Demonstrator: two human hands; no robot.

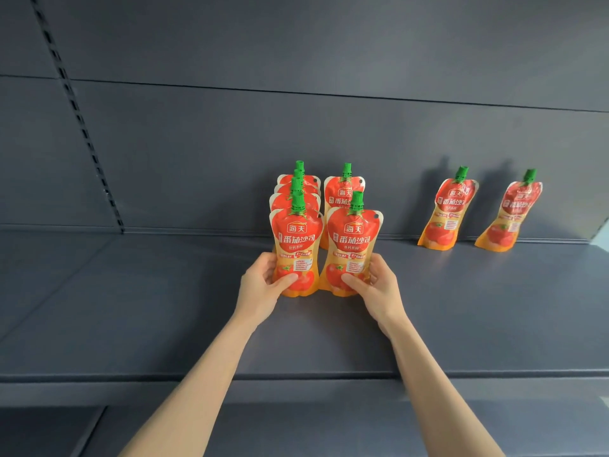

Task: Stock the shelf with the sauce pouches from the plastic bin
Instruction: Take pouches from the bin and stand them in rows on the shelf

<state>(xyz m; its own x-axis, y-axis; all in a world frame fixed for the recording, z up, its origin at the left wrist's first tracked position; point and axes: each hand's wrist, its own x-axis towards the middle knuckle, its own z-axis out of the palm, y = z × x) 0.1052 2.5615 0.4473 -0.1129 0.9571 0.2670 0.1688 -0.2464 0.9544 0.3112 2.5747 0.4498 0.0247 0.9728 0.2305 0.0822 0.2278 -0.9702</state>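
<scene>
Grips the lower part of the near-left sauce pouch (pixel 296 239) with the left hand (pixel 263 282), thumb laid across the tomato print, fingers curled out of sight behind. Holds the near-right sauce pouch (pixel 353 242) the same way in the right hand (pixel 377 286). Stands both upright, just beside each other, around mid-depth on the dark shelf (pixel 148 308); cannot tell whether the bases rest fully on it. Hides most of the rear pouches (pixel 279 200) lined up behind the left one, leaving only green caps and red shoulders. Covers the lower half of a single pouch (pixel 344 192) behind the right one. Far right, against the back panel (pixel 230 143): two leaning pouches (pixel 448 209), well apart, print on the rightmost blurred.
</scene>
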